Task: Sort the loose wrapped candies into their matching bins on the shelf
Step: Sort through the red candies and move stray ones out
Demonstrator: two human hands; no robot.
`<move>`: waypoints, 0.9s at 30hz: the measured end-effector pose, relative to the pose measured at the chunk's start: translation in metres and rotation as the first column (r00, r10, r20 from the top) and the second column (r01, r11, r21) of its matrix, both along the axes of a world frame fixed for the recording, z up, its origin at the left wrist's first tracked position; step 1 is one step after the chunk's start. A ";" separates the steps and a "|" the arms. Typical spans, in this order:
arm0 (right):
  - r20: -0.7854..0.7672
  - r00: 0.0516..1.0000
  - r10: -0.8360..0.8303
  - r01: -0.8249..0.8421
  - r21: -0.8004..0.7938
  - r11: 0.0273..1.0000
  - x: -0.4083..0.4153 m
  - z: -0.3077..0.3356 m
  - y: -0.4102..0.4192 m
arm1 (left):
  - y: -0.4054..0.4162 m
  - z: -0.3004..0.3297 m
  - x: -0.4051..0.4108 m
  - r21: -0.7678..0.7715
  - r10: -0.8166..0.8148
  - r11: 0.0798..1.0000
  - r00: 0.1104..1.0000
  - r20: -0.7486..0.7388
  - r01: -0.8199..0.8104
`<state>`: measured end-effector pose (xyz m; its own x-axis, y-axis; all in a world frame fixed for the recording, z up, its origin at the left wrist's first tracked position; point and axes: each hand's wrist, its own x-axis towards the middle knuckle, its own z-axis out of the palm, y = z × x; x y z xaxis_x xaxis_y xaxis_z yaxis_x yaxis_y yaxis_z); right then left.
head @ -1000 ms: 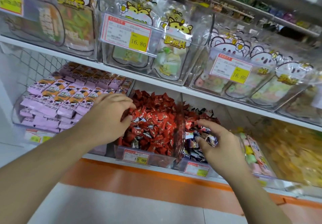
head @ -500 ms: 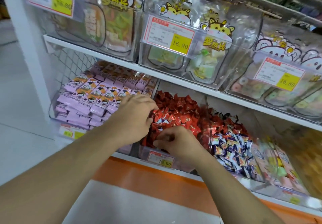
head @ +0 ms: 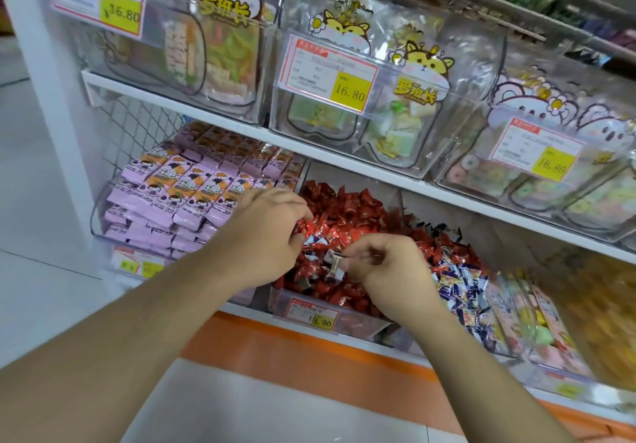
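Up comes a stray blue-and-white candy (head: 334, 264), pinched in the right hand (head: 385, 270) over the red bin (head: 344, 315), long axis running left-right. Left hand (head: 265, 236) curls closed among red candies (head: 347, 215); its grip's contents are hidden. Best carry it right, to the blue candy bin (head: 464, 291).

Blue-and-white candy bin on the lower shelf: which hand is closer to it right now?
Right. The right hand is over the red candy bin, just beside the blue-and-white candy bin, pinching a small wrapped candy. The left hand is farther away, at the red bin's opposite edge.
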<state>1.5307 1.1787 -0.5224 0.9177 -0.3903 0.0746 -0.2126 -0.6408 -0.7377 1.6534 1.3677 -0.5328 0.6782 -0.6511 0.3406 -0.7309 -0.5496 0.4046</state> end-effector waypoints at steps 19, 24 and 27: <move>0.136 0.970 -0.201 0.240 -0.420 0.875 -0.086 0.005 -0.060 | -0.008 0.002 -0.010 -0.067 -0.068 0.995 0.998 -0.006 0.067; 0.108 0.994 0.012 0.036 -0.427 0.903 -0.053 0.003 -0.017 | -0.001 0.005 -0.003 -0.021 -0.023 1.000 1.000 0.008 0.023; 0.028 0.995 0.091 -0.071 -0.415 0.907 -0.014 -0.008 0.000 | 0.003 0.003 0.002 -0.019 -0.017 1.000 1.000 0.005 0.017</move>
<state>1.5165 1.1783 -0.5301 0.9365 -0.2399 0.2556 -0.1193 -0.9038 -0.4111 1.6558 1.3703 -0.5296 0.6658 -0.6558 0.3559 -0.7417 -0.5298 0.4112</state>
